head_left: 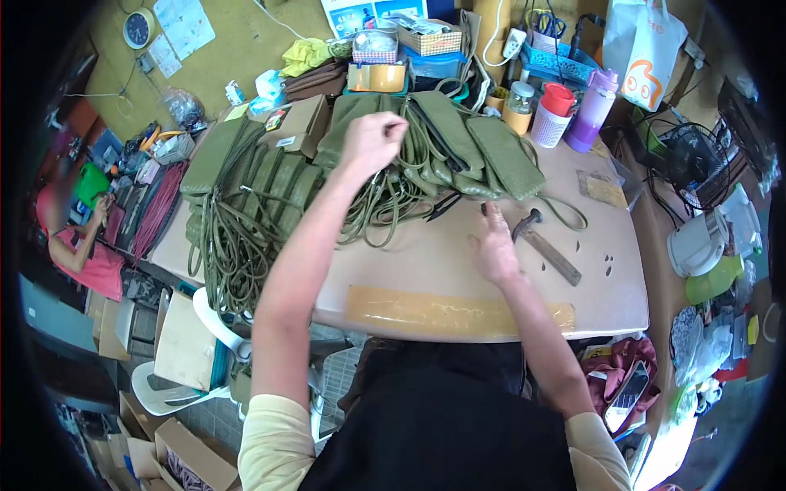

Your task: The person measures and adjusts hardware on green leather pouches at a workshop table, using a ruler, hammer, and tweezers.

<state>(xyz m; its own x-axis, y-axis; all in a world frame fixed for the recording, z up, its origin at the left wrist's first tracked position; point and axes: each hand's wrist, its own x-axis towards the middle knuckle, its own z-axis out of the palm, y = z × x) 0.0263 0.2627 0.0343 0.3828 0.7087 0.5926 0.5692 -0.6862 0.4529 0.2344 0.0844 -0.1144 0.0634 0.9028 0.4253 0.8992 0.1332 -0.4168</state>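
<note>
Black apron [442, 417] fronts table edge [332, 315], hands [496, 250] over open tabletop [409, 266] and pouches [501, 154].

1. A short, pale yellow left sleeve [277, 438] is worn at the lower left of the frame, its hem ending above the elbow.
2. A matching right sleeve [598, 450] is seen at the lower right.
3. The chest is covered by a plain black garment [442, 425] at bottom centre; whether it is an apron or a vest cannot be told.
4. The forearms [303, 237], left hand [374, 143] and right hand [495, 250] are left bare.
</note>
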